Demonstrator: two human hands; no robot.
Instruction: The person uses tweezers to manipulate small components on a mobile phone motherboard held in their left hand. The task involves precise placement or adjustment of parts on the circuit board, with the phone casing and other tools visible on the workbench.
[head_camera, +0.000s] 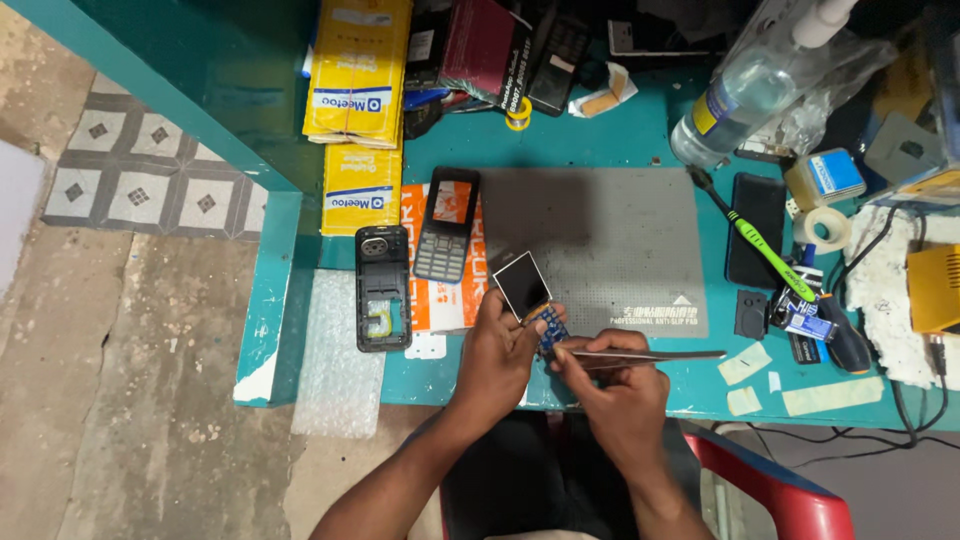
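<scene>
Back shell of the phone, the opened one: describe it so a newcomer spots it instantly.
Start at the grey anti-slip mat on the teal bench. Left of it lies an orange sheet with a keypad phone front. The back shell lies just left of that: black, round camera ring on top, empty bay exposed, no keys.

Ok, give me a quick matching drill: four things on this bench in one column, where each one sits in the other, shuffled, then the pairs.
Things:
1. phone board with screen
2. tweezers
3. green toothbrush
4. open phone back shell

Places:
A. on the bench's left part, beside the keypad front cover
B. in the left hand
C. in the right hand
D. lying slantwise right of the grey mat

Pairs: 1-B, 2-C, 3-D, 4-A
</scene>
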